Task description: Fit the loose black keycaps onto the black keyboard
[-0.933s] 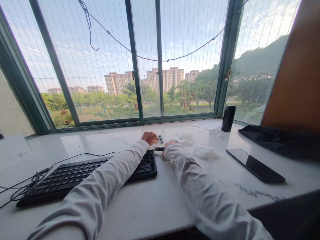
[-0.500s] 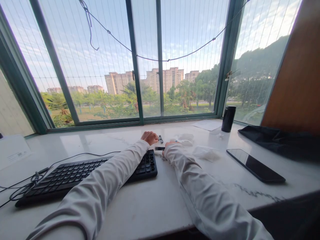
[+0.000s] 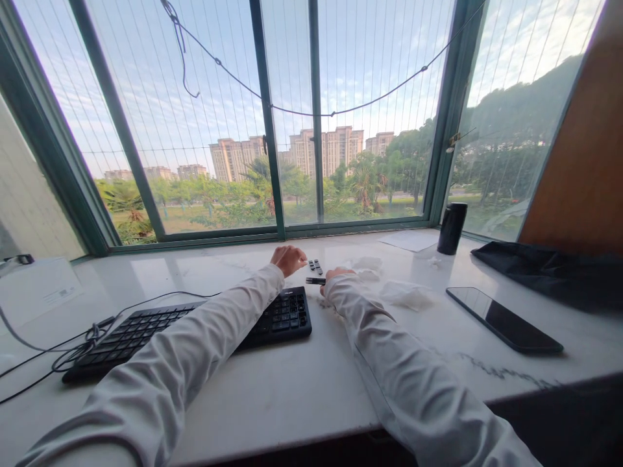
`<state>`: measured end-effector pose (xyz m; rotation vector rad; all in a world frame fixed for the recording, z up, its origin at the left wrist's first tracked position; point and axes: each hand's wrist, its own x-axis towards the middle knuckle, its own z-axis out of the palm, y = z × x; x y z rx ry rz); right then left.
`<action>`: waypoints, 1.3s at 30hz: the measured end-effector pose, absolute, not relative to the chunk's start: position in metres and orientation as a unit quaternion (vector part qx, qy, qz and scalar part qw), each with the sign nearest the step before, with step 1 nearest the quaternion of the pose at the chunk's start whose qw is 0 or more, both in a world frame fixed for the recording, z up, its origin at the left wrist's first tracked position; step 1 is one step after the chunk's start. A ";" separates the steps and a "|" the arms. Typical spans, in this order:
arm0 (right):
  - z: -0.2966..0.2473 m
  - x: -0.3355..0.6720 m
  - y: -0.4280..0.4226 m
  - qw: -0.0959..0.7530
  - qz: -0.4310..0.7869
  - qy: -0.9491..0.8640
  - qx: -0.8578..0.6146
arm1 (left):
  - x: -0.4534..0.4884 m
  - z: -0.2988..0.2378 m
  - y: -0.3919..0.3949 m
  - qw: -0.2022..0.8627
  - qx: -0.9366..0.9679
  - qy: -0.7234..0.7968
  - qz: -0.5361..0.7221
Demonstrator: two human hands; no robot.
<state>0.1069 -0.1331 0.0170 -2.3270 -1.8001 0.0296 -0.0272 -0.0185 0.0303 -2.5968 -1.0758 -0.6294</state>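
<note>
My left hand (image 3: 289, 259) rests curled on the white sill beyond the far right corner of a black keyboard (image 3: 195, 324), fingers bent toward two small black pieces (image 3: 316, 265) lying on the sill. My right hand (image 3: 333, 277) is mostly hidden by its white sleeve; it is closed on a thin dark bar (image 3: 315, 281) that sticks out to the left. Both forearms, in white sleeves, stretch forward across the sill.
Crumpled white tissues (image 3: 403, 295) lie right of my hands. A black phone (image 3: 503, 319) lies face up at the right, a black cup (image 3: 451, 228) stands near the window, dark cloth (image 3: 549, 272) lies far right. The keyboard cable (image 3: 73, 340) coils at the left beside a white paper (image 3: 39, 292).
The view has shifted slightly, so everything sits a little more to the right and up. My hands stay in the same place by the small black pieces.
</note>
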 end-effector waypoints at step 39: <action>0.023 0.041 -0.158 0.658 0.599 -0.332 -0.313 | -0.122 0.018 -0.155 -0.095 -0.887 -0.398 -0.213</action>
